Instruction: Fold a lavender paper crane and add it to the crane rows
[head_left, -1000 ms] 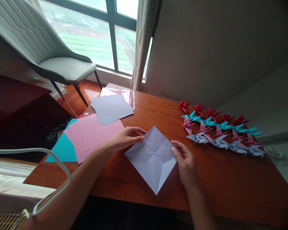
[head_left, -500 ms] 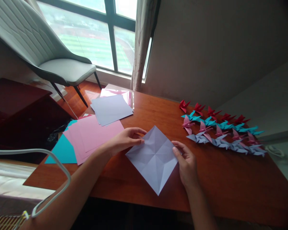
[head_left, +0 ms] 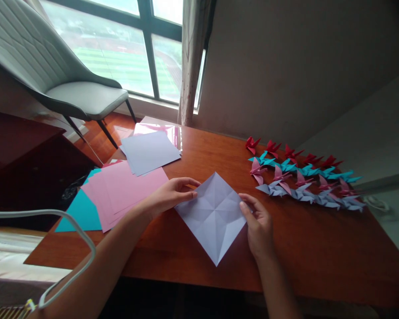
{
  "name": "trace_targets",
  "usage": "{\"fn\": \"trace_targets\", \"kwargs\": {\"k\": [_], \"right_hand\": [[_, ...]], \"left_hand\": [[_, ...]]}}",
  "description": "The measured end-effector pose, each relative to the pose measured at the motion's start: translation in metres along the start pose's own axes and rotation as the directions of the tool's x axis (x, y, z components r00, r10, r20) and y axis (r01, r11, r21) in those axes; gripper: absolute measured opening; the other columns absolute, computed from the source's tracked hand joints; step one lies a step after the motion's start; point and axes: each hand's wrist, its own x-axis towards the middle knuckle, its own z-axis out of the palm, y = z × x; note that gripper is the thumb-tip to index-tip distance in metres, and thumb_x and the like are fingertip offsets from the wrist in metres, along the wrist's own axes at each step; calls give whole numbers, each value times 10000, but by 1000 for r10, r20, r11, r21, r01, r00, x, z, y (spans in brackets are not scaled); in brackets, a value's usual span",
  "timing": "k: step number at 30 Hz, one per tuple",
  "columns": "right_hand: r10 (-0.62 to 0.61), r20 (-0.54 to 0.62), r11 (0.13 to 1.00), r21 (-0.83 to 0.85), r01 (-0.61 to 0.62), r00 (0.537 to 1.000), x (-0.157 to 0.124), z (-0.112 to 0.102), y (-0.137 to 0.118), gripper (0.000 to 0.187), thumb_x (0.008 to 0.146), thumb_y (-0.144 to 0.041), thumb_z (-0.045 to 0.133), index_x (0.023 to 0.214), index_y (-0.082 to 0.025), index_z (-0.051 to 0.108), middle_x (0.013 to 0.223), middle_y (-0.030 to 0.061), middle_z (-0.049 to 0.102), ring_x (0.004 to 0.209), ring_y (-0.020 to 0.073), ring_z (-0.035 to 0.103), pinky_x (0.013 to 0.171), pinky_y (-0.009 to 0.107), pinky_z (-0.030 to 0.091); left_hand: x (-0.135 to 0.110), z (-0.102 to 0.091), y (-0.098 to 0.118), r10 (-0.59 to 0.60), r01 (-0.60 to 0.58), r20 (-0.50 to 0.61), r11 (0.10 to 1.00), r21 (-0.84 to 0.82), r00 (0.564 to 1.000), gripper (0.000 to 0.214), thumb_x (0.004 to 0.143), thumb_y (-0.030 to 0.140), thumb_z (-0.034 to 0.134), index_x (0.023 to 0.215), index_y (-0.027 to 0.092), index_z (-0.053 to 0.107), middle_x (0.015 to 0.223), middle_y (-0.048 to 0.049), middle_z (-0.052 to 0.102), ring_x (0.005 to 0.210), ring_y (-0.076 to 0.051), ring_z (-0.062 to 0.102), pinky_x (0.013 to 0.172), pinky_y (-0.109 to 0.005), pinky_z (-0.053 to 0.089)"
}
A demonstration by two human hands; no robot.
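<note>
A creased lavender paper square (head_left: 213,217) lies like a diamond on the wooden table (head_left: 319,248), slightly lifted at its sides. My left hand (head_left: 171,195) pinches its left corner between thumb and fingers. My right hand (head_left: 257,223) pinches its right corner the same way. Fold lines cross at the sheet's middle.
Rows of folded paper cranes (head_left: 302,177) in red, teal, pink and lavender lie at the right. Flat sheets sit at the left: lavender (head_left: 149,150), pink (head_left: 126,188), teal (head_left: 80,212). A grey chair (head_left: 69,84) stands by the window, and a white cable (head_left: 66,248) loops at lower left.
Both hands keep hold of the sheet's side corners. The side corners have come in a little, so the sheet looks slightly narrower. The view has shifted slightly.
</note>
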Motion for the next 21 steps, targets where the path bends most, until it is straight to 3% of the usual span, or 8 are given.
{"fn": "trace_targets", "kwargs": {"k": [9,21], "right_hand": [[-2,-15,1000,10,2,1000,0,1,0,299,783,-395,767,1024,-220,744,1033,63,751,951,223,685,797,316,530],[-66,-48,995,-76,63,997,1,-1,3,304,803,-399,739,1037,-205,735,1055,83,749,978,243,691,817,343,538]], "left_hand": [[0,1,1,-16,13,-34,996,-84,999,428,697,378,849,1044,178,700,948,-57,769,805,-175,692,721,-266,504],[0,3,4,36,-32,-48,996,82,998,384,730,453,791,982,167,743,1008,-67,764,889,-208,675,749,-271,478]]}}
